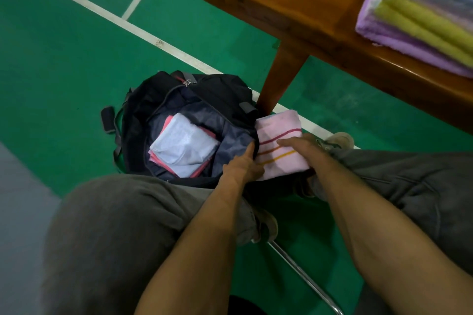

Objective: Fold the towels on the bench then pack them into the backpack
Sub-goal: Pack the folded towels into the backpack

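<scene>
Packing well under way, not finished. Black fabric backpack lay unzipped on green court floor, mouth gaping upward, just beside wooden bench leg. Already inside: folded white towel stacked flat on folded pink towel, only the pink edges showing around it.

In hand: folded pale pink towel with red, orange and yellow stripes, held at the backpack's right rim, partly over the opening but not yet in. Long axis ran from near-right to far-left on a slant, far end toward the bench leg; stripes crossed the short way, roughly toward the bag's mouth. Top face flat and upward.

Left hand at the towel's near-left edge, where towel met bag rim, thumb raised; fingers hidden beneath, so grip on towel or rim could not be told apart. Right hand pressed flat on top of the towel, fingers straight, nothing curled round it.

Still left, judged from the layout: stack of folded towels in lilac, olive-yellow and pale blue sat on glossy brown wooden bench, well apart from the bag. Folding seemingly done for those; packing outstanding, as was seating the striped towel.
</scene>
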